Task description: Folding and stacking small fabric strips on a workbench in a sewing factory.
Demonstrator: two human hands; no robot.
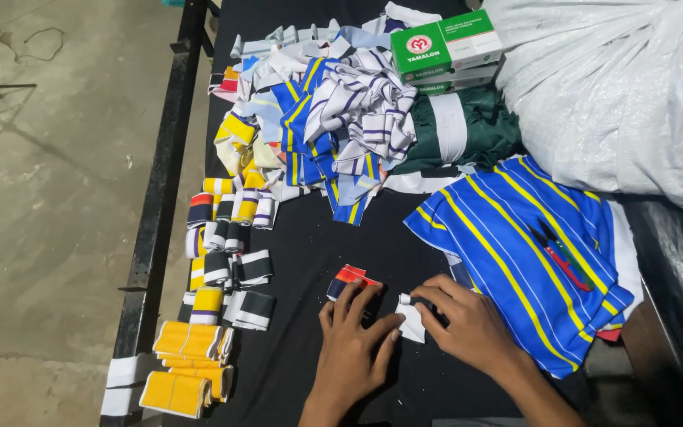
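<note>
Both forearms are bare, with no sleeves, rings or watch.

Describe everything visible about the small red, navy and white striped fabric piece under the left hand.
The small red, navy and white striped fabric piece looks like ribbed knit trim, folded flat. It lies on the black cloth-covered table, tilted at an angle. The left hand presses its fingertips on its near edge, hiding part of it. The right hand does not touch it; it pinches a small white fabric piece beside it.
</note>
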